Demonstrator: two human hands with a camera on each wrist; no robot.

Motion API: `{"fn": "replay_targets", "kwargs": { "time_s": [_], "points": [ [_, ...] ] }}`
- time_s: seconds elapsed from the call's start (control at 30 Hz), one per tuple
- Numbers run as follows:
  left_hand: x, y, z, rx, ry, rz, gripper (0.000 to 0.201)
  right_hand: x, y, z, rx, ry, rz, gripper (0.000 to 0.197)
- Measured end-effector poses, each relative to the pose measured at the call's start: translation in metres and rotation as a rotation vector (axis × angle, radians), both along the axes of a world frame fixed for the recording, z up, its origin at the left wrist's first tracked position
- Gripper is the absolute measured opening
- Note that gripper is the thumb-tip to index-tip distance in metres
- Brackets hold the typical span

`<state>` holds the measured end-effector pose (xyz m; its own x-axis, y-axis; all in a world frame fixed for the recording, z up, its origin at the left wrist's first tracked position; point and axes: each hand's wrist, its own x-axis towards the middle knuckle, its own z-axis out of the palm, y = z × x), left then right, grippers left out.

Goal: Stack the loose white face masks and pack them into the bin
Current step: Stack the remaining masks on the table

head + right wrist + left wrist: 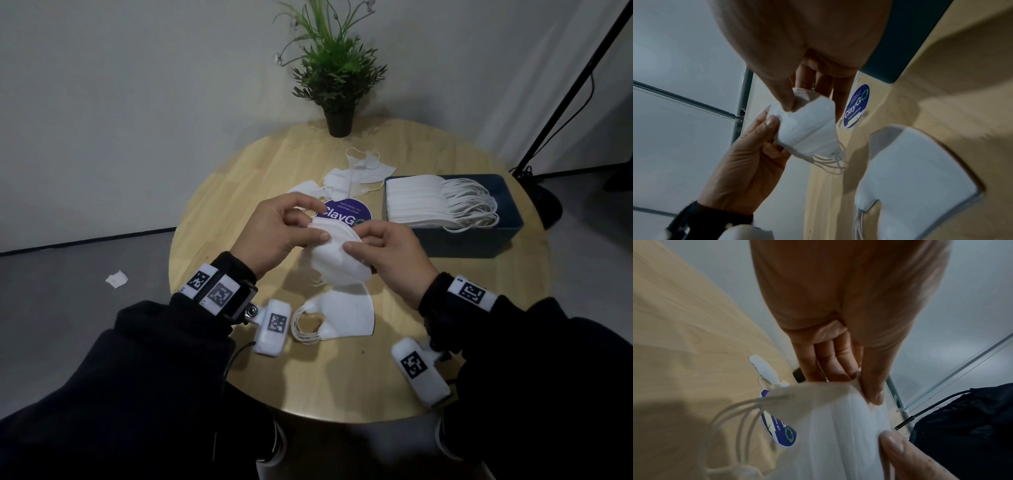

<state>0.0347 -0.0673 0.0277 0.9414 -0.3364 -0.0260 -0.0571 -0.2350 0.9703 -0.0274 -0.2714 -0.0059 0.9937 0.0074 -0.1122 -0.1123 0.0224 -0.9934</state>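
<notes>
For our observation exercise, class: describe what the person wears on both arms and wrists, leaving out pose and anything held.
Both arms wear dark sleeves. The left hand and the right hand are bare. Each wrist carries a black strap with white blocks bearing black-and-white square codes. A white wrist camera housing with another code hangs under each wrist; a thin black cable runs from the left one.

My head camera looks steeply down on the round table (342, 377) from above. Both wrist cameras sit very close under the palms, facing the fingers; all three share the purple sticker (347, 210) at mid-frame.
</notes>
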Motion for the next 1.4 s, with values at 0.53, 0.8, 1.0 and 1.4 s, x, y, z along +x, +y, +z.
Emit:
{"fn": "replay_targets", "kwargs": {
  "time_s": [0.53,0.8,1.0,1.4],
  "points": [
    [-0.0008,-0.0011,-0.0028,-0.011,0.007,0.056,0.012,-0.0018,0.0006,-0.0003,0.019,0.060,0.007,0.007],
    [-0.0004,-0.0001,-0.0029,-0.001,-0.005,0.058,0.012,-0.0003,0.0008,0.0010,0.020,0.114,-0.031,0.006],
    [0.0015,0.0011,-0.0052,0.004,-0.015,0.052,0.012,-0.0008,-0.0001,0.0012,0.028,0.099,-0.039,0.011],
    [0.0018,0.0003,-0.0081,0.033,0.011,0.043,0.014,-0.0014,-0.0019,0.0015,0.031,0.129,-0.073,0.004]
  ]
}}
